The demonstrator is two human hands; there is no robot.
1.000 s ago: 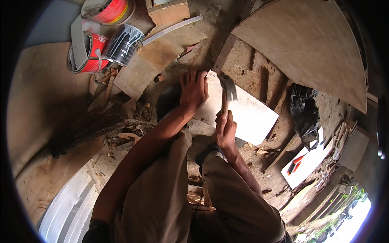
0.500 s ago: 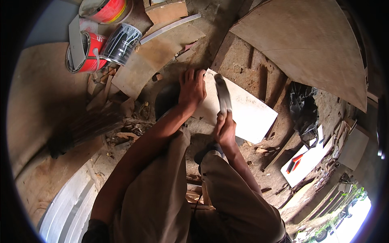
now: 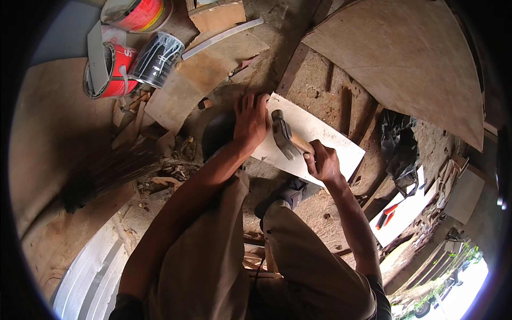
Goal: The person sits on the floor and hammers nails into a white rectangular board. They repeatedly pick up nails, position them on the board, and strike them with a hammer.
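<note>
Workshop floor (image 3: 277, 64) of bare, dusty ground, littered with wood offcuts and shavings. Upper left: a red paint tin (image 3: 109, 72) lying on its side, a second red tin (image 3: 133, 12) at the top edge, and a black tin (image 3: 157, 57) just beside them. A large curved plywood panel (image 3: 405, 69) fills the upper right; a smaller curved board (image 3: 197, 80) lies near the tins. A dark brush of twigs (image 3: 114, 170) lies at left. Corrugated sheet (image 3: 90, 277) occupies the lower left. Bright daylight enters through an opening (image 3: 458, 293) at the lower right.
</note>
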